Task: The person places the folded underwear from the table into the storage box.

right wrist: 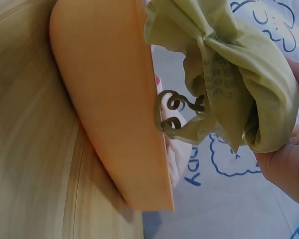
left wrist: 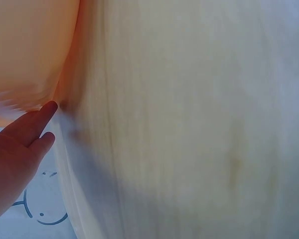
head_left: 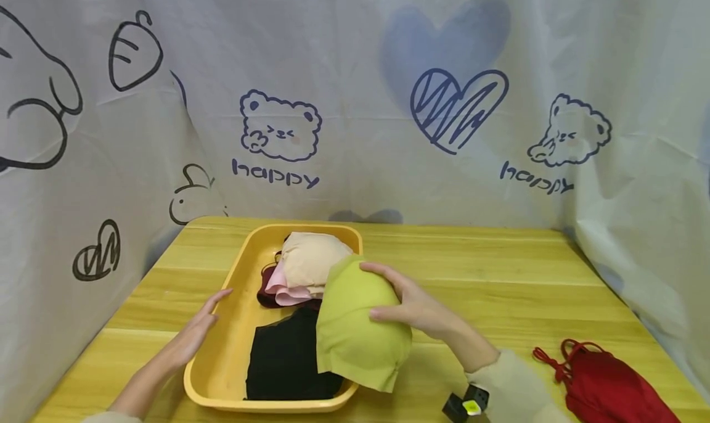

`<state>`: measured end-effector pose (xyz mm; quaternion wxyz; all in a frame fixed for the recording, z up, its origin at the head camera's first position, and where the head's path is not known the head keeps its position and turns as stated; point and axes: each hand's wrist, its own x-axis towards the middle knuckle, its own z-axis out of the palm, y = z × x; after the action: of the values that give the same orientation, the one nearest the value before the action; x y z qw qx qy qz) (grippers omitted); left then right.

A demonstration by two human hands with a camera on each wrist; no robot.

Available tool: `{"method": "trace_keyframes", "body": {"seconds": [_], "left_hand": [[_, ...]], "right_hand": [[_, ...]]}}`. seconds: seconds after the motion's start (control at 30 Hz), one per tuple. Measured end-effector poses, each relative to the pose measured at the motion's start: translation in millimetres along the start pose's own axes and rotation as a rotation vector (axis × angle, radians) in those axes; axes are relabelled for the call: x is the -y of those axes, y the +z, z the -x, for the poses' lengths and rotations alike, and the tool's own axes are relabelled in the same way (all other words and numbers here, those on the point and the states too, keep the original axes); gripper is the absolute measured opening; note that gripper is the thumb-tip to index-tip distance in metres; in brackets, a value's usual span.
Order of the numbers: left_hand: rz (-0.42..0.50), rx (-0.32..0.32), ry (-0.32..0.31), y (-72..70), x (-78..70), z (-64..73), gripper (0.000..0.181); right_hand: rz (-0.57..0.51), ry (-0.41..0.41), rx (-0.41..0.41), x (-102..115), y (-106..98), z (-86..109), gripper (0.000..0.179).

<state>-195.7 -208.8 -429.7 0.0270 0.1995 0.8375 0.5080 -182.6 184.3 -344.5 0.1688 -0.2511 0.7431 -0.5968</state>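
My right hand (head_left: 416, 309) holds a folded yellow-green bra (head_left: 360, 324) over the right side of a yellow tray (head_left: 224, 355). The thumb and fingers grip its rounded cup side. In the right wrist view, a curled strap (right wrist: 172, 102) dangles from the bra near the tray's rim. My left hand (head_left: 191, 336) is at the tray's left rim with its fingers extended, the fingertips right at the outer wall. Inside the tray, a folded black garment (head_left: 288, 355) lies at the near end. A cream cupped garment (head_left: 313, 259) rests on pink cloth (head_left: 288, 293) at the far end.
A dark red piece (head_left: 267, 293) shows under the pink cloth in the tray. On the table's right side lies a red fabric item (head_left: 612, 386) with thin cords. A white sheet with drawings (head_left: 355, 102) hangs behind and beside the wooden table (head_left: 471, 269).
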Motion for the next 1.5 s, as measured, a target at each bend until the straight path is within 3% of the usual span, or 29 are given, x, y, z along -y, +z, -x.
{"method": "trace_keyframes", "body": {"seconds": [0.27,0.43,0.7,1.07,1.5], "left_hand": [[-0.005,0.003,-0.032,1.4,0.8,2.3,0.046],[-0.005,0.001,-0.018,1.0,0.6,0.7,0.045],[-0.029,0.012,-0.007,2.0,-0.1,-1.6,0.046],[-0.043,0.018,-0.063,0.1,-2.9,-2.6,0.047],[-0.039,0.005,-0.060,-1.0,-0.6,0.6,0.048]], "right_hand": [[0.006,-0.022,0.028,-2,18,-25.6,0.071],[0.003,-0.009,0.062,-7,32,-39.2,0.069],[0.089,0.023,0.123,-22,55,-50.7,0.068],[0.456,-0.078,0.239,-29,69,-52.6,0.069],[0.729,0.025,0.190,-26,87,-52.4,0.061]]}}
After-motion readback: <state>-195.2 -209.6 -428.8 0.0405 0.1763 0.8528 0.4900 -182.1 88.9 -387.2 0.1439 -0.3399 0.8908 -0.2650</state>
